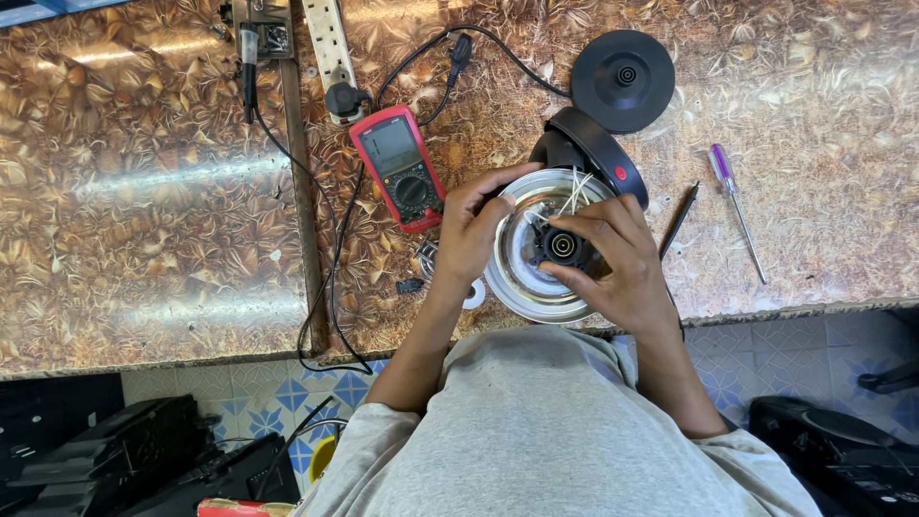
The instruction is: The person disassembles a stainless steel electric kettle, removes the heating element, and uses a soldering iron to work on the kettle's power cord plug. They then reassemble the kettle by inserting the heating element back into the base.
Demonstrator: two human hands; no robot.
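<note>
- While my right hand [622, 263] closes its fingers around the small black round connector [562, 247] at the middle of the upturned kettle [536, 287], my left hand [474, 230] wraps over the steel rim on the other side and grips it steady.
- As I judge it, the kettle is well into being taken apart: its underside faces up with bare metal and thin pale wires [577, 187] showing, so any bottom cover seems already off. The connector still sits in its place, so that part looks unfinished.
- It rests at the near edge of the desk [172, 191], partly overhanging toward my chest.
- Just beyond it, the black round power base [622, 81] lies apart near the far edge, its cord running to a white power strip [328, 48].
- A red multimeter [402, 168] lies just left of my left hand; a purple-handled screwdriver [735, 206] and a dark pen-like tool [679, 222] lie to the right, untouched.
- Small loose parts [412, 284] sit below the meter; I cannot tell what they are.
- My palms hide the connector's fixings, and the kettle's handle and body are mostly out of sight beneath it.
</note>
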